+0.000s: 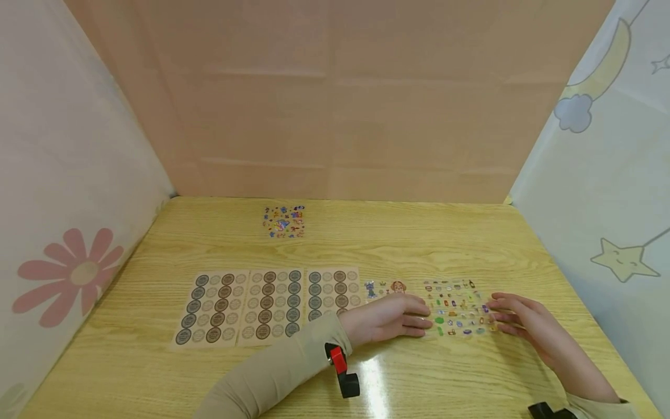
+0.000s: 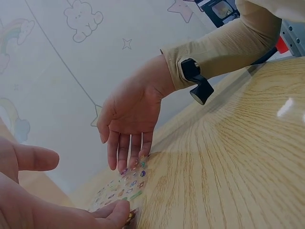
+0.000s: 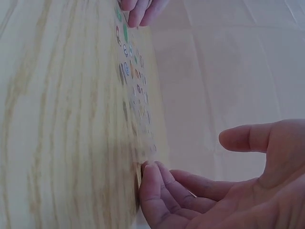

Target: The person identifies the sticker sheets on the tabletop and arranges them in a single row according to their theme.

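A clear sticker sheet (image 1: 454,308) with many small colourful stickers lies flat on the table, between my two hands. The fingertips of my left hand (image 1: 387,317) touch its left edge, thumb held apart in the left wrist view. At the opposite edge, the fingers of my right hand (image 1: 531,326) rest on the sheet, and the right wrist view shows that thumb (image 3: 245,138) lifted away from them. Just left of this sheet lies another clear sheet with cartoon character stickers (image 1: 370,288), partly covered by my left hand.
Three beige sheets of round labels (image 1: 206,311) lie side by side on the left; my left forearm covers part of the rightmost. Farther back is a small shiny sticker sheet (image 1: 283,222). Printed cloth walls (image 1: 617,192) and a brown backdrop (image 1: 335,116) enclose the wooden table (image 1: 408,238).
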A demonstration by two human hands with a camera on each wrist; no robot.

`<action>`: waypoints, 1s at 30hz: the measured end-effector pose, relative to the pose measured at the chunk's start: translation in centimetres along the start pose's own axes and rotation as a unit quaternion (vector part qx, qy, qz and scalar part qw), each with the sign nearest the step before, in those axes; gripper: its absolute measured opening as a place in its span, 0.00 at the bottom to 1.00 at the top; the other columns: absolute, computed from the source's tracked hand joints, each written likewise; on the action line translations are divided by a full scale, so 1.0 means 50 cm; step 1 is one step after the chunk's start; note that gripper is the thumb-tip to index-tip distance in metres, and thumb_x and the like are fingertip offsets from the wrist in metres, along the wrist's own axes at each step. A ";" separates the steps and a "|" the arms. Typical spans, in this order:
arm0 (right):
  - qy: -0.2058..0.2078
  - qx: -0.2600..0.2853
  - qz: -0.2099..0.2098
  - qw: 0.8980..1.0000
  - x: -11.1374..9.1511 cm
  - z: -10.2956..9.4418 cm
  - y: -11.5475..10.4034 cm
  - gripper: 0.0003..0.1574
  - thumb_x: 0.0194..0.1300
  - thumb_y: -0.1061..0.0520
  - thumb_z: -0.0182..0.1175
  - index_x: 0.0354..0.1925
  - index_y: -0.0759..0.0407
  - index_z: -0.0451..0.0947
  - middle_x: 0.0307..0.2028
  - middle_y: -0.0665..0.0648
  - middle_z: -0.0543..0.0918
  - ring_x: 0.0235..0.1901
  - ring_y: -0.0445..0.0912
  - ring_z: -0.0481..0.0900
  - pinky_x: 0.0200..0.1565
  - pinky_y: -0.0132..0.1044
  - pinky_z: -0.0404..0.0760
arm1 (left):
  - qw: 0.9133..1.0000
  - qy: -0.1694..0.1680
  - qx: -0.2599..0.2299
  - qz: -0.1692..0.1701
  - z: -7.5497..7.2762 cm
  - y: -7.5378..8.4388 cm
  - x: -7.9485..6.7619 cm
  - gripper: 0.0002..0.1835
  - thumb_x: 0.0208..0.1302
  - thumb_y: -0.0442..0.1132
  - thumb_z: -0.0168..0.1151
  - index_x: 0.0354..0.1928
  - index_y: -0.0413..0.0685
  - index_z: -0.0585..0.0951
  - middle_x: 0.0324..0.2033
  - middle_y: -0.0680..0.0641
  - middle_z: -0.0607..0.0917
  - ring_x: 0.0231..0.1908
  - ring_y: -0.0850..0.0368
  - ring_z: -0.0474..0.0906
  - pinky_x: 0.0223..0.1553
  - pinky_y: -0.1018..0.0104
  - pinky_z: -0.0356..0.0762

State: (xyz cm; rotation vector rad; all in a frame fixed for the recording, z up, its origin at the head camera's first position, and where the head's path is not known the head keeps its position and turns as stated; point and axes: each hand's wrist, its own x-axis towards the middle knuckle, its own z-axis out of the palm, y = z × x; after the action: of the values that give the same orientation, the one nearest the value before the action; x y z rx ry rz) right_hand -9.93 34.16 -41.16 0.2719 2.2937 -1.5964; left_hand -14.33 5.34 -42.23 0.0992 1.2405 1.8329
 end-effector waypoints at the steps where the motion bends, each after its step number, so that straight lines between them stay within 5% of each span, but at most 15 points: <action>1: 0.002 -0.005 0.001 1.000 0.000 0.000 0.001 0.40 0.77 0.46 0.42 0.68 0.80 0.50 0.54 0.56 0.77 0.43 0.36 0.79 0.45 0.38 0.82 | 1.000 -0.001 -0.002 0.001 -0.001 0.000 -0.001 0.21 0.66 0.29 0.52 0.59 0.26 0.64 0.52 0.35 0.72 0.55 0.39 0.73 0.58 0.49 0.71; 9: 0.026 -0.061 -0.032 0.997 0.001 0.003 -0.004 0.39 0.77 0.47 0.42 0.67 0.78 0.52 0.52 0.54 0.78 0.41 0.32 0.77 0.43 0.35 0.82 | 0.999 -0.035 0.007 0.017 -0.013 0.008 -0.010 0.25 0.71 0.34 0.49 0.65 0.29 0.62 0.58 0.33 0.73 0.59 0.37 0.70 0.61 0.50 0.68; 18: 0.019 -0.075 -0.122 0.990 0.025 0.057 -0.072 0.37 0.77 0.45 0.42 0.70 0.70 0.53 0.63 0.73 0.63 0.49 0.31 0.74 0.49 0.32 0.78 | 0.998 -0.044 0.015 0.039 -0.034 0.028 -0.024 0.25 0.71 0.39 0.49 0.65 0.32 0.64 0.58 0.35 0.74 0.58 0.39 0.71 0.61 0.50 0.68; 23: -0.013 -0.051 -0.161 0.986 0.048 0.096 -0.121 0.35 0.76 0.45 0.45 0.70 0.66 0.56 0.64 0.68 0.65 0.57 0.46 0.72 0.52 0.30 0.76 | 0.997 -0.045 -0.005 0.055 -0.060 0.051 -0.045 0.26 0.71 0.39 0.49 0.66 0.31 0.64 0.60 0.34 0.72 0.59 0.37 0.69 0.63 0.50 0.65; 30: -0.050 -0.008 -0.191 0.980 0.089 0.150 -0.189 0.32 0.75 0.47 0.47 0.68 0.65 0.59 0.63 0.68 0.66 0.60 0.59 0.67 0.61 0.47 0.70 | 0.996 -0.021 -0.016 0.089 -0.123 0.090 -0.092 0.25 0.71 0.39 0.49 0.66 0.34 0.66 0.63 0.33 0.68 0.62 0.36 0.65 0.65 0.49 0.61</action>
State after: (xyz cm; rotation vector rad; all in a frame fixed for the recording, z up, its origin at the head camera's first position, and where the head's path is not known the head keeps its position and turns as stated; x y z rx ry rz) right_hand -16.05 23.67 -36.98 -0.2644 2.3811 -1.7163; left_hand -17.49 -2.66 -39.97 0.2348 1.2052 1.9917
